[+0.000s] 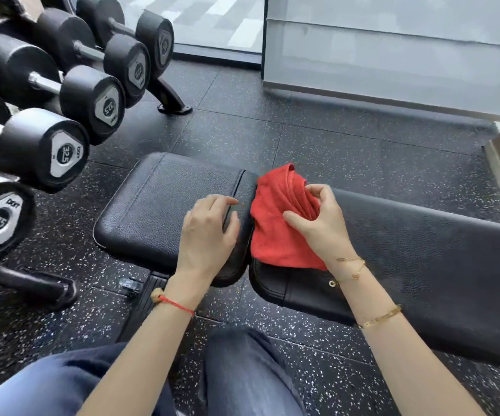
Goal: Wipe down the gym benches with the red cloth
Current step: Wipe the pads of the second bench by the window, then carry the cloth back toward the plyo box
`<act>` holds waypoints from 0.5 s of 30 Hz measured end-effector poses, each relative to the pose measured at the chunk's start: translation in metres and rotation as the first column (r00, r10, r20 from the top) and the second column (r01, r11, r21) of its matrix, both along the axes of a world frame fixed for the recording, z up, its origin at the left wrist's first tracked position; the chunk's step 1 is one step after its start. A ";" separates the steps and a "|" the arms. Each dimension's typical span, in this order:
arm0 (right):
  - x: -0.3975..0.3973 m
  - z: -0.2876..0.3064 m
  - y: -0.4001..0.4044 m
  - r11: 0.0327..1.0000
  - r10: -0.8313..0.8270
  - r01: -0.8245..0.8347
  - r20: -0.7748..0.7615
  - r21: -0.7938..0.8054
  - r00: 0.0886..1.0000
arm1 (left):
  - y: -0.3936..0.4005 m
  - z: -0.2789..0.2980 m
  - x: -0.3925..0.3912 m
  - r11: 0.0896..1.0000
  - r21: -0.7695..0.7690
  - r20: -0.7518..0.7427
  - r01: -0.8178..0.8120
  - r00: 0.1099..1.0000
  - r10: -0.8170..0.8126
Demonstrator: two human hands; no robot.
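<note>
Red cloth point(275, 223) pinched by right hand point(318, 223), left hand point(206, 232) relaxed on bench point(152, 205), dumbbell point(47, 151) marked 32.5

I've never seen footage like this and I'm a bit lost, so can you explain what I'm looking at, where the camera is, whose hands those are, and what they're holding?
There is one picture, taken by a wide-angle camera worn on a person's head, looking forward and down. No machine is involved; the two bare hands and the knees in jeans at the bottom belong to the wearer.

In front of them is a black padded gym bench, made of a seat pad and a longer back pad with a gap between. A red cloth lies bunched over that gap. The right hand pinches the cloth between thumb and fingers, so that is the grip. The left hand rests on the seat pad with fingers curved at its edge, holding nothing.

To the left stands a rack of dumbbells on a speckled rubber floor.
</note>
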State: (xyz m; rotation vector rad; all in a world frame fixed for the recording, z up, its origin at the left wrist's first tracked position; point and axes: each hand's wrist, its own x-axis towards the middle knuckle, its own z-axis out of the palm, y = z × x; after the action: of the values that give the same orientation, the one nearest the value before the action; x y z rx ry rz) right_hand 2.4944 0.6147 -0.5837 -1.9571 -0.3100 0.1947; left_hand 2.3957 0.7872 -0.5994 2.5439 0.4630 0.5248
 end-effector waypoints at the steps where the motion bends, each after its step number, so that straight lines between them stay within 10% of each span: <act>1: -0.003 0.011 0.009 1.000 -0.002 0.002 -0.020 0.002 1.000 | 0.011 0.011 -0.003 1.000 0.000 -0.017 -0.011 1.000 0.011; 15: -0.090 0.249 0.027 0.989 0.148 -0.141 -0.249 0.045 0.957 | 0.024 0.258 -0.124 0.987 0.020 -0.120 -0.160 0.980 0.162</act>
State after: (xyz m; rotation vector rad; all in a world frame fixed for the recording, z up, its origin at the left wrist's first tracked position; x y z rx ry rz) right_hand 2.4045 0.6419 -0.3351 -1.8583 -0.2863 0.5277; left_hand 2.2720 0.8115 -0.3416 2.5712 0.7170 0.4320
